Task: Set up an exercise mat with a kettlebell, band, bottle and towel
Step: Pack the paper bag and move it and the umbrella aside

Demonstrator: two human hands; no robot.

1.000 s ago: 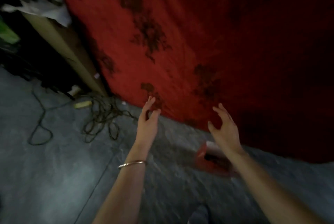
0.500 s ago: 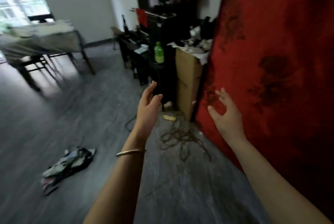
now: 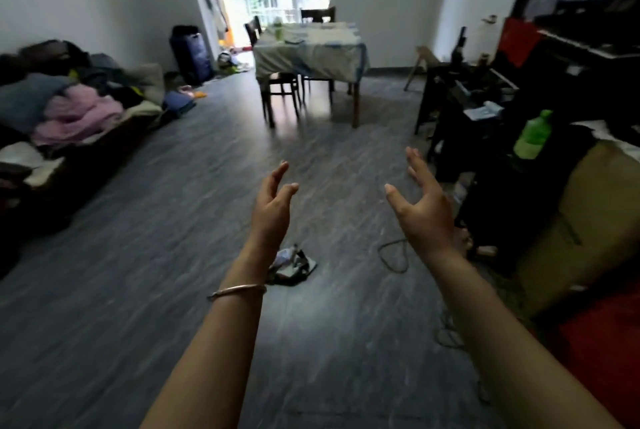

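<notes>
Since the green bottle point(image 3: 531, 135) is the only piece of the kit I can pick out with certainty, I start from it. It stands upright on the dark stand point(image 3: 491, 186) at my right, ahead of my right hand point(image 3: 422, 210) and well apart from it. It looks like thin plastic, so I judge it light, or moderately heavy if full, and smooth enough to slip. It would probably dent under a hard squeeze. I would wrap my fingers round the body below the shoulder, not pinch the cap.

Both my hands are empty, with the fingers spread and loosely bent and the palms turned toward each other. My left hand point(image 3: 273, 206) wears a bangle point(image 3: 237, 291) at the wrist.

Just past my left forearm a small crumpled bundle point(image 3: 294, 264) lies on the dark floor point(image 3: 173, 255). It seems soft and limp, but I cannot tell whether it is the towel, the band or neither. A loop of cable point(image 3: 393, 255) lies near it, toward the stand.

A brown box point(image 3: 581, 210) sits beside the bottle. Below it, at the frame's edge, is a red surface point(image 3: 599, 342) that may be the mat. I see no kettlebell.

Farther off are a cloth-covered table point(image 3: 311, 50) with chairs and a couch point(image 3: 69, 109) heaped with clothes.
</notes>
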